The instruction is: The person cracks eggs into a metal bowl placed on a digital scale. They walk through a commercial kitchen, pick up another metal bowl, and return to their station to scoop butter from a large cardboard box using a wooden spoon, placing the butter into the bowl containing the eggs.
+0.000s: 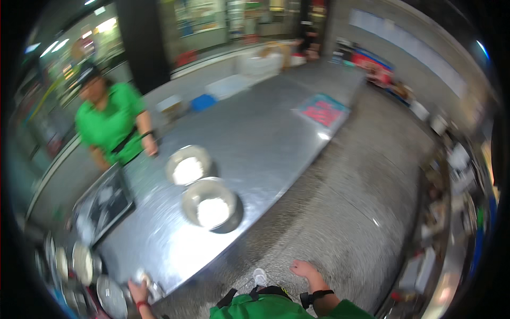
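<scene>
My left hand (139,291) is at the near corner of a long steel table (265,138), against a small shiny metal item (150,282); blur hides whether the fingers grip it. My right hand (304,269) hangs over the grey floor with nothing in it and its fingers loosely apart; a dark band is on that wrist. Two metal bowls holding something white stand on the table, the nearer bowl (210,204) ahead of me and the farther bowl (187,165) just beyond it.
A person in a green top (111,125) stands across the table at the left. A dark tray (103,204) lies at the table's left end, with several metal dishes (82,263) below it. A red and blue sheet (322,110) lies farther along. Shelves with goods line the right side.
</scene>
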